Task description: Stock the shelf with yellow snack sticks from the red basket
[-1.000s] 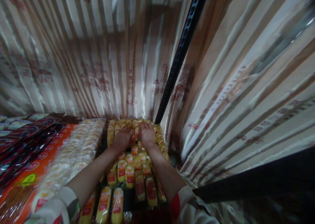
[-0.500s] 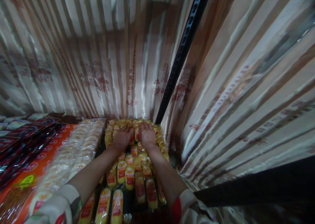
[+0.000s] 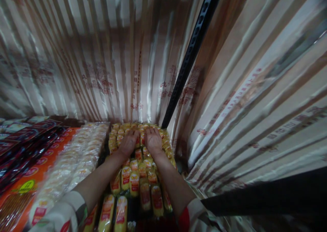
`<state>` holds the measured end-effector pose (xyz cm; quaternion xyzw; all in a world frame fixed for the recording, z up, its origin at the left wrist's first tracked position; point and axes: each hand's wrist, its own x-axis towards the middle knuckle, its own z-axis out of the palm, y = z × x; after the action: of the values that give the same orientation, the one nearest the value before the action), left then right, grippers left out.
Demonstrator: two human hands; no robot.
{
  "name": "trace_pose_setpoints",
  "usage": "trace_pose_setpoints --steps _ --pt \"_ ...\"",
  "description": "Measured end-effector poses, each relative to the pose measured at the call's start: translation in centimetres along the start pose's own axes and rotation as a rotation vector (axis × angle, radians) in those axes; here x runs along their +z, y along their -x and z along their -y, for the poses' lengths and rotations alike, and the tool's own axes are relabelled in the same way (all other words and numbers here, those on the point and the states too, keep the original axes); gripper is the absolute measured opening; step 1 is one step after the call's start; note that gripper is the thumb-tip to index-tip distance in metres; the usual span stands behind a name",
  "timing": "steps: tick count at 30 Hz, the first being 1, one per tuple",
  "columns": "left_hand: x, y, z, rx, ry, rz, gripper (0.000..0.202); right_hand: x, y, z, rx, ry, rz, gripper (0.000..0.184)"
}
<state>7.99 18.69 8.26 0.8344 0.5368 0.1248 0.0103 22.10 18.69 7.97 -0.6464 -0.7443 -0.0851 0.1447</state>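
Observation:
Rows of small yellow snack cakes, each in a clear wrapper with a red and orange label, fill a block in front of me. At the far part of this block, my left hand rests palm down on the cakes, fingers stretched forward. Beside it, my right hand lies the same way on the neighbouring cakes, with a narrow gap between the hands. Neither hand lifts a cake. The cakes right under the palms are hidden.
To the left are clear packs of pale round pastries, an orange pack and dark red packs. A black slotted post rises behind the cakes. Pleated printed curtains hang at the back and right. A dark bar crosses lower right.
My left hand's fingers have shifted slightly on the cakes. My right hand stays in nearly the same place.

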Motion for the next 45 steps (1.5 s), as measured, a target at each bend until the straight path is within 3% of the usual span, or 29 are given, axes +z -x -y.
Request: trace_pose_setpoints --steps 12,22,30,40,45 --pt "-0.7 -0.1 -0.3 -0.012 0.075 0.053 0.024 1.0 -0.2 -0.4 -0.027 0.010 -0.011 0.033" --pt "1.6 -0.7 0.2 0.011 0.130 0.025 0.021 1.3 -0.3 -0.4 -0.027 0.019 -0.016 0.030" --pt "0.8 -0.4 0.2 0.011 -0.110 -0.099 0.023 1.3 -0.5 -0.2 -0.037 0.030 -0.022 0.027" --pt "1.8 -1.0 0.1 0.011 -0.110 -0.094 0.026 0.5 -0.6 -0.1 -0.023 -0.024 0.025 0.025" --pt "1.4 -0.9 0.2 0.033 -0.122 -0.071 0.024 0.6 -0.8 0.1 0.001 -0.015 0.018 0.025"
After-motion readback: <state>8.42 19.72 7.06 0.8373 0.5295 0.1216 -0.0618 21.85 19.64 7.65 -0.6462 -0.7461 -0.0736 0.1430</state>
